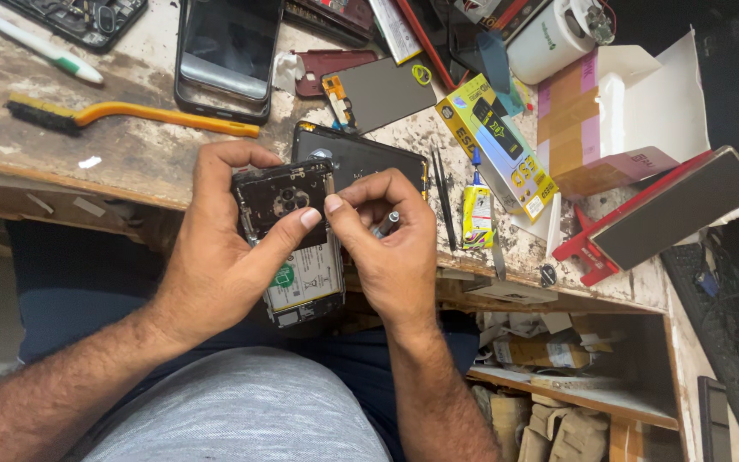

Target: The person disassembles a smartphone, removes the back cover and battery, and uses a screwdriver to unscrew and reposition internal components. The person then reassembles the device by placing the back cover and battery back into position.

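My left hand (220, 257) grips an opened black smartphone (288, 231) with its back removed, camera cluster at the top and white-labelled battery below. The thumb presses across the middle of the phone. My right hand (387, 248) sits against the phone's right edge, fingers curled around a small metal-tipped screwdriver (387, 224). A black back cover (361, 158) lies on the worn bench just behind both hands.
On the bench: an orange-handled brush (130, 115), another black phone (226, 56), a grey screen panel (387, 90), black tweezers (444, 201), a small glue bottle (476, 210), a yellow box (498, 145), a cardboard box (617, 115), a red stand (660, 214). An open drawer (575, 376) sits lower right.
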